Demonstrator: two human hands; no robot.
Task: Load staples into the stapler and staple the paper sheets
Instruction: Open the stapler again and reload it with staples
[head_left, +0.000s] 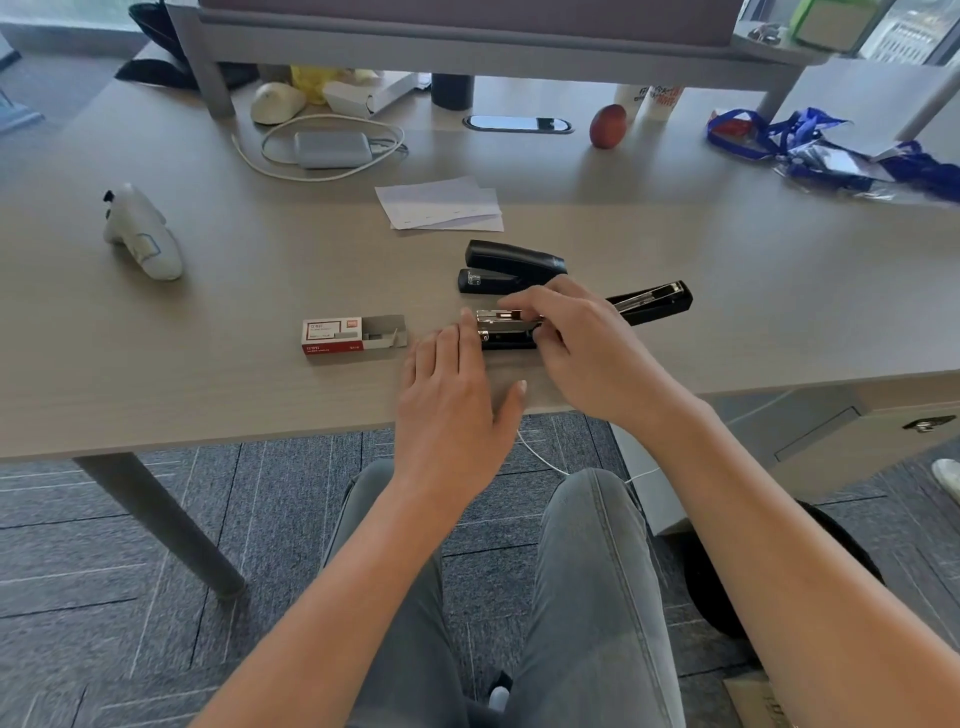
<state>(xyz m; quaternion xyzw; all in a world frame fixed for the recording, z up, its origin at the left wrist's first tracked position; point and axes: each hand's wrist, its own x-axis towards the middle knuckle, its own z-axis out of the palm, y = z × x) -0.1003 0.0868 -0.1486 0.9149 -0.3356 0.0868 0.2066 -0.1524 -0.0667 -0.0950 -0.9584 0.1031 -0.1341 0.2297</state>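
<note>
The right hand (576, 332) curls its fingers over the metal staple channel of the opened stapler (511, 330) near the table's (208, 332) front edge, while the left hand (457, 395) lies open and flat, fingertips at the stapler's left end — with nothing pinning the base, a push could skid it or jam the strip askew. Whether a staple strip sits under those fingers is hidden; the staple box (353, 335) lies open just left, the paper sheets (441, 203) well behind, beyond a second, closed stapler (509, 266).

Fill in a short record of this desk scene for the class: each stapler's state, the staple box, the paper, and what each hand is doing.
open stapler: lid swung back, metal channel exposed
closed stapler: behind it, untouched
staple box: tray slid out, left of the open stapler
paper sheets: loose stack, farther back
left hand: flat, steadying the stapler's front
right hand: fingers over the channel
</note>
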